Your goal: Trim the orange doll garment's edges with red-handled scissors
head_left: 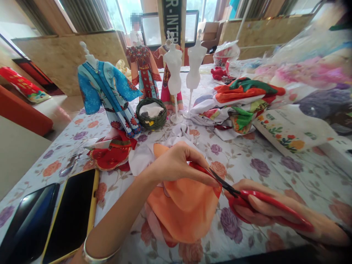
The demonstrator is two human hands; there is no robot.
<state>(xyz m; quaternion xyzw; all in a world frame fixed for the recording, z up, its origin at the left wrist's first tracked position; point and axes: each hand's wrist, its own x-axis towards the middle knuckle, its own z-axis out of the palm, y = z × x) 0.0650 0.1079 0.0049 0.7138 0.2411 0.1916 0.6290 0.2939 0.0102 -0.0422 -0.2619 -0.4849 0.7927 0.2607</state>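
My left hand [183,161] pinches the upper edge of an orange piece of cloth [187,209], which hangs down in folds over the table. White fabric [143,156] lies bunched behind it. In my right hand [255,209] is a pair of red-handled scissors [283,212], the fingers wrapped round the handles. Their dark blades point up and left, at a red strip along the cloth's edge by my left fingertips. Whether the blades have cut into the cloth I cannot tell.
Two phones [71,216] lie at the front left, beside a red garment [112,152]. Behind stand a doll form in a blue robe [106,84], a green basket [151,115] and bare white forms [173,69]. Folded fabrics [236,106] and a printed bag [294,128] are at right.
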